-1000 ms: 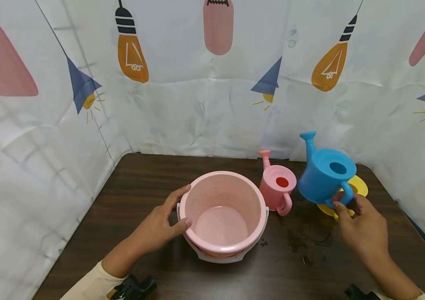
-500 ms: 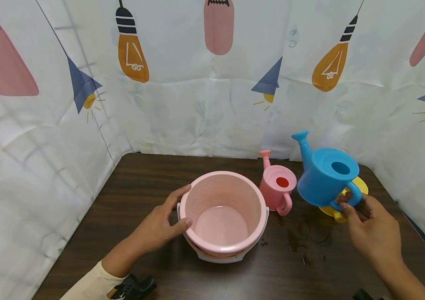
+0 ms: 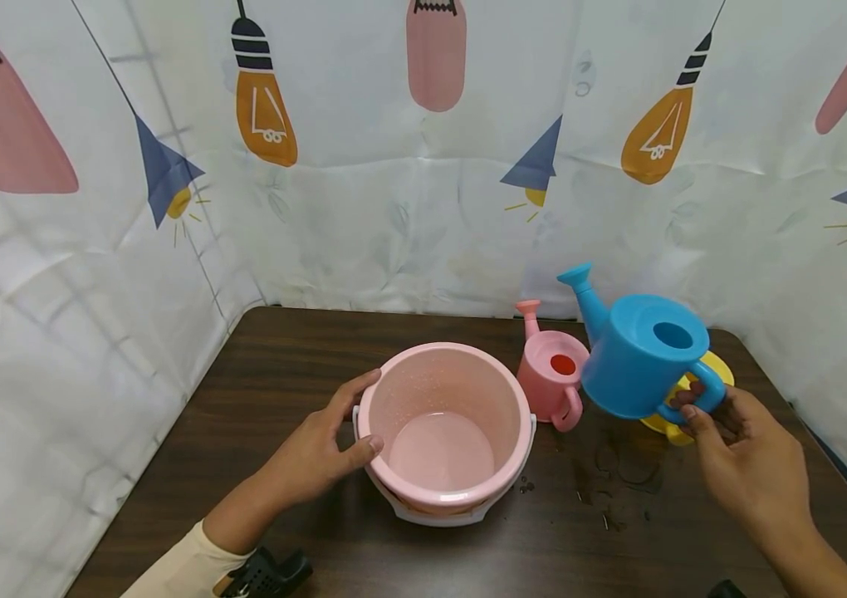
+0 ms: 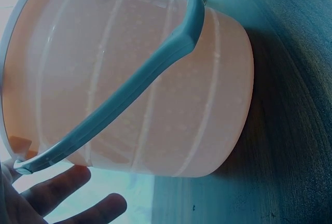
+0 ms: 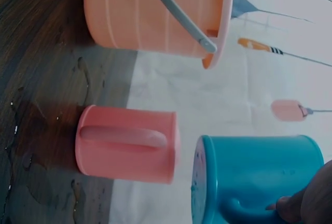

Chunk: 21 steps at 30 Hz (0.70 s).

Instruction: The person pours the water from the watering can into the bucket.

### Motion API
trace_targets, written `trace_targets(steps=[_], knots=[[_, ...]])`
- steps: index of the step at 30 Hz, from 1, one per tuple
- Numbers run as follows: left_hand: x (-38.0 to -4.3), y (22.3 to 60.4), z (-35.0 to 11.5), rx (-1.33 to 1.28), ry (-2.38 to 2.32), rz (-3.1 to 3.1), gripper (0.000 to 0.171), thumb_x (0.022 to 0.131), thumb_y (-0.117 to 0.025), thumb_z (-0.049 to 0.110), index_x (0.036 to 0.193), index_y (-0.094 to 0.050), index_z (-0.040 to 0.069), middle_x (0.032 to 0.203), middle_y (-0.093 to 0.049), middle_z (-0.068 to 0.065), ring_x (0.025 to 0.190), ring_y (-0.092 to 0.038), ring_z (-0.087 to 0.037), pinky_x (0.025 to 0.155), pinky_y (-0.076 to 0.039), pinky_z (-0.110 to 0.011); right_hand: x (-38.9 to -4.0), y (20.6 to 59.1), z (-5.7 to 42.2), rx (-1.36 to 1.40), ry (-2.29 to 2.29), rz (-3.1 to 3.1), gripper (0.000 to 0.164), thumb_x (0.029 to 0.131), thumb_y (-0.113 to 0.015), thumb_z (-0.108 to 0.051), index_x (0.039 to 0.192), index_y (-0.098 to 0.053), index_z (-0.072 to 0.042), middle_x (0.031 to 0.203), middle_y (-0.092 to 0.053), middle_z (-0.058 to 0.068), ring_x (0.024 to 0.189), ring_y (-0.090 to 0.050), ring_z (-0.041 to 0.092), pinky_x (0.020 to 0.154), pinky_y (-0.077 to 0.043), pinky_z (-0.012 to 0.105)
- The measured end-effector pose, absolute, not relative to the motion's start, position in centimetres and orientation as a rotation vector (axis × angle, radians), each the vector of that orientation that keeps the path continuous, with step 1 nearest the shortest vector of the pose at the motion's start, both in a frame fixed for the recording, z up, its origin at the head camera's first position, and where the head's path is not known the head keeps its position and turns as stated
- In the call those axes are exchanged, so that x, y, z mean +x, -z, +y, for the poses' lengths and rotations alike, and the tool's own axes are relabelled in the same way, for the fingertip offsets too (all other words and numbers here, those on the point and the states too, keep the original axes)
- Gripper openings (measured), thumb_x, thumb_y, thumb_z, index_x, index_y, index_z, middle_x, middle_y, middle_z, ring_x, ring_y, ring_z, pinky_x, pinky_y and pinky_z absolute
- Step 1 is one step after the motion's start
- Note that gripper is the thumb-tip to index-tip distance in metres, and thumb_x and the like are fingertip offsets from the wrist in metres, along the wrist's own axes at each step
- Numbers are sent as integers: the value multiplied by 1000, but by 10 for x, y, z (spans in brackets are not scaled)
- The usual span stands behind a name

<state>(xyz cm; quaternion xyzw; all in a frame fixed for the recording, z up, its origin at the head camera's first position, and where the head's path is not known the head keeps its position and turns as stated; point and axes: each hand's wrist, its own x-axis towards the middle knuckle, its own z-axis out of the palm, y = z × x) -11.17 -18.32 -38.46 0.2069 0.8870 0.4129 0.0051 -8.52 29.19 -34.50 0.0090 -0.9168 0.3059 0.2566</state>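
A blue toy watering can (image 3: pixel 640 357) is held up by its handle in my right hand (image 3: pixel 756 457), its spout pointing left. Behind it, partly hidden, is a yellow object (image 3: pixel 718 370). The pink watering can (image 3: pixel 552 374) stands upright on the table, between the blue can and a pink bucket (image 3: pixel 438 498). My left hand (image 3: pixel 311 453) rests against the bucket's left rim, index finger and thumb touching it. In the left wrist view, straight fingers (image 4: pixel 98 208) spread beside the bucket wall. The right wrist view shows the blue can (image 5: pixel 264 172) raised off the table.
The bucket's pale handle (image 3: pixel 442 521) hangs down at its front. Water drops and small puddles (image 3: pixel 595 486) lie on the dark wooden table (image 3: pixel 304 349) right of the bucket. A printed white cloth (image 3: pixel 364 224) stands behind and along both sides.
My right hand first shifts right, then the blue watering can comes left with its spout leaning further toward the bucket. The left hand, bucket and pink can stay put.
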Motion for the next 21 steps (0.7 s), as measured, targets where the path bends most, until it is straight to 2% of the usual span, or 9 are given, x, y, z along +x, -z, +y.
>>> trace_targets(steps=[16, 21], knots=[[-111, 385, -183, 647, -1294, 2776, 77, 95, -66, 43, 160, -25, 39, 134, -63, -4, 121, -59, -29, 89, -48, -57, -84, 338, 282, 146, -866, -2460, 32, 97, -70, -5, 127, -63, 0, 109, -71, 27, 86, -51, -25, 70, -41, 3], [-111, 385, -183, 651, -1295, 2778, 77, 95, -66, 43, 160, -25, 39, 134, -63, -4, 120, -59, -28, 89, -48, -55, -85, 336, 279, 161, -871, -2485, 33, 97, -71, -6, 128, -63, -1, 114, -70, 28, 91, -47, -27, 71, -40, 2]])
